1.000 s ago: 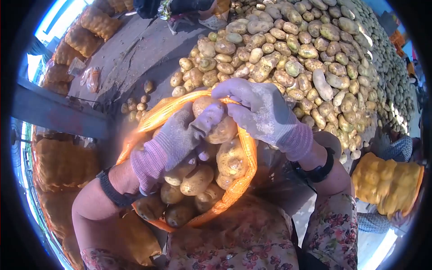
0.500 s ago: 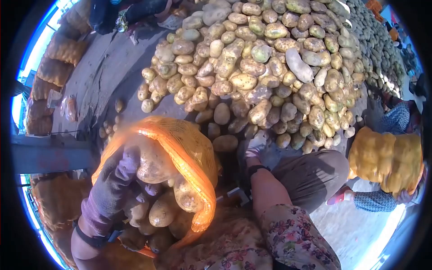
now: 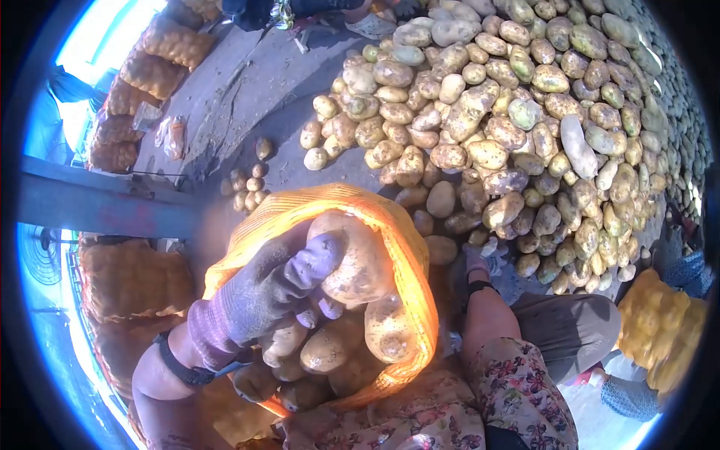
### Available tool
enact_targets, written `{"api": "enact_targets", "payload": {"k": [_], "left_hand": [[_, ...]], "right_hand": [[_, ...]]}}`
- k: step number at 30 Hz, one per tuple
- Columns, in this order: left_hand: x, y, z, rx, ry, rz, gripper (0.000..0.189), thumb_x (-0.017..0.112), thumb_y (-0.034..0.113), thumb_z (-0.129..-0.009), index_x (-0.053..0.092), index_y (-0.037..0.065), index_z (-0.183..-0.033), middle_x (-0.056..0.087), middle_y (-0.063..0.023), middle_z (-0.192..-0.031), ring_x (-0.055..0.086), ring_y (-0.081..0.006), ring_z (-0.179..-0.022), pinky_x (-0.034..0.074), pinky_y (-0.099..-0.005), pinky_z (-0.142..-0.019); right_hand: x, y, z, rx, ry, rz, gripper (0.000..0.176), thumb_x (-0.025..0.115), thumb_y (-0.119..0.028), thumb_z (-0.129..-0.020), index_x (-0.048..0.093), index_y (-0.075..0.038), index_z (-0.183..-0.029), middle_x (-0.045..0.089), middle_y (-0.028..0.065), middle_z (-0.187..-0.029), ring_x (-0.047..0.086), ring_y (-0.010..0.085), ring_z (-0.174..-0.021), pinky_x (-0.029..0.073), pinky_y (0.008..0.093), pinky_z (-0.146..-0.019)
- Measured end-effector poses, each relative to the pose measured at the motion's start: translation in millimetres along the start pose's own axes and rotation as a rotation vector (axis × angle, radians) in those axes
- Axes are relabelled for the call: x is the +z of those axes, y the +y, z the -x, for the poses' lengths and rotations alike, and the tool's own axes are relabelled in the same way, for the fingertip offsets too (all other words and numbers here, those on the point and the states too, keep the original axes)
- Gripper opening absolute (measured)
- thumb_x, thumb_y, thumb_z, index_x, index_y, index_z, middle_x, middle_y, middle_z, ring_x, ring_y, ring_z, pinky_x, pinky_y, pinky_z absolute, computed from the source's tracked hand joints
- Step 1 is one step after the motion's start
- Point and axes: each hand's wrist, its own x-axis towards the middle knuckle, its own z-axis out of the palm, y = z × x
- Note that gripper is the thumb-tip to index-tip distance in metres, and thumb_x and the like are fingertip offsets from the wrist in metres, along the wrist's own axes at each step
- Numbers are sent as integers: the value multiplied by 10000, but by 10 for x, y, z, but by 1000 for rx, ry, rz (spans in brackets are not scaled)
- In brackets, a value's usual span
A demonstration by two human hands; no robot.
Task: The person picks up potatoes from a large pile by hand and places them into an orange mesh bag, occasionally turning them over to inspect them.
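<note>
An orange mesh bag (image 3: 420, 255) stands open in front of me with several potatoes inside. In its mouth, my left hand (image 3: 270, 281), in a purple glove, has its fingers wrapped against a large potato (image 3: 358, 266). Other potatoes (image 3: 328, 346) lie below that hand in the bag. My right hand (image 3: 478, 259), gloved and partly blurred, is at the lower edge of the big potato pile (image 3: 487, 150), right of the bag. Its fingers are too small and unclear to show whether they hold anything.
Small potatoes (image 3: 249, 186) lie on the ground (image 3: 225, 97) beyond the bag. Filled sacks (image 3: 135, 281) line the left, near a grey metal beam (image 3: 112, 202). At the right, a person's patterned sleeve or trouser leg (image 3: 630, 397) shows beside a yellow mesh sack (image 3: 660, 326).
The view has shifted, so the bag and pile appear farther right. My left hand, blurred low beside the large potato before, now shows clearly with its fingers against it. My right hand remains by the pile.
</note>
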Motion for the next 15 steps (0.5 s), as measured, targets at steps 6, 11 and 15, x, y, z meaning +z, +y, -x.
{"api": "enact_targets", "payload": {"k": [6, 11, 15], "left_hand": [[-148, 18, -31, 114, -177, -100, 673, 587, 600, -933, 584, 27, -1286, 645, -11, -994, 599, -81, -838, 479, -210, -659], [-306, -158, -254, 201, -161, -412, 661, 505, 636, -956, 656, 9, -1103, 625, -28, -806, 596, -104, -661, 487, -242, -546], [-308, -98, -231, 157, -205, -363, 646, 479, 637, -968, 665, 20, -1017, 622, -28, -781, 596, -96, -659, 483, -241, -538]], "right_hand": [[-664, -499, 89, -420, 81, -337, 625, 832, -235, -687, 550, -11, -1197, 578, 161, -1128, 586, 295, -1037, 501, 388, -881], [-2191, -2312, 1803, -859, -75, -534, 630, 858, -164, -669, 559, -15, -1203, 508, 122, -1212, 553, 259, -1108, 486, 353, -907], [-2882, -2871, 2983, -1419, 9, -130, 740, 892, -202, -584, 595, -95, -1253, 456, 142, -1334, 519, 316, -1156, 468, 433, -950]]}}
